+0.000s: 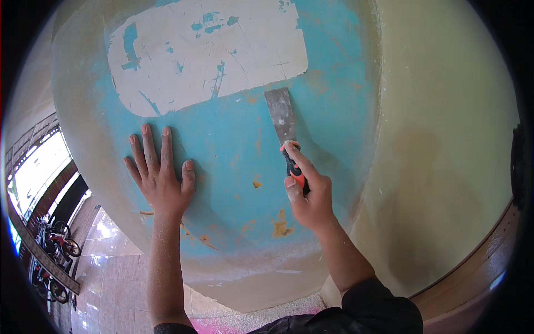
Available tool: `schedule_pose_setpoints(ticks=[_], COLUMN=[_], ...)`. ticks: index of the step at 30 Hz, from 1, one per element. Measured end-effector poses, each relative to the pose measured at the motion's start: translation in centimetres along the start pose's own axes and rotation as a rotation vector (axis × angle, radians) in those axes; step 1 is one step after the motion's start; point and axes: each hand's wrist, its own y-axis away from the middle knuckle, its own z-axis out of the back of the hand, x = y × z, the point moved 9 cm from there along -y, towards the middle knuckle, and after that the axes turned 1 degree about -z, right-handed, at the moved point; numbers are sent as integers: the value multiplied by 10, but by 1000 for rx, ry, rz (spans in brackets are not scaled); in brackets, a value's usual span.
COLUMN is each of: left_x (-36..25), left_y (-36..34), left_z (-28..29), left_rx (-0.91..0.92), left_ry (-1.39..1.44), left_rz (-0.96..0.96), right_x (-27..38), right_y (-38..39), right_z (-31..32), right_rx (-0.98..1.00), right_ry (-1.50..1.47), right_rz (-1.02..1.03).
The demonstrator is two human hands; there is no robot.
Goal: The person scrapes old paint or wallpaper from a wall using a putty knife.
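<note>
My right hand (pixel 312 199) grips the black and orange handle of a putty knife (pixel 281 114), its index finger stretched along the handle. The grey metal blade points up, its tip just below the lower edge of a white patch (pixel 167 67) on the wall. Around that patch the wall surface (pixel 233 145) is turquoise, with brownish chips and scuffs. My left hand (pixel 164 181) lies flat on the turquoise area, fingers spread, left of the putty knife and below the patch. Bits of turquoise show through the white patch. Pale dust covers the fingers.
A plain pale-green wall (pixel 439 145) meets the turquoise one at a corner on the right. Wooden trim (pixel 467 259) runs along the lower right. Motorcycles (pixel 55 239) stand beyond a tiled floor (pixel 114 278) at the lower left. Pink specks mark the floor below.
</note>
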Motion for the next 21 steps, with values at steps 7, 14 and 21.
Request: schedule_pose_setpoints(ticks=[7,14,21], left_x=[-6,-6,-7], left_y=[-2,-1,-1], left_z=[-2,-2,-3], left_rx=[9,-1,5], left_ry=[-9,-35,-41], left_rz=[-13,-37,-36], right_x=[-11,-21,-22], right_y=[7,-3,-24], right_z=[17,43,67], right_rx=[-165,-216,-182], right_ry=[29,77,12], right_rz=[-3,-9,-72])
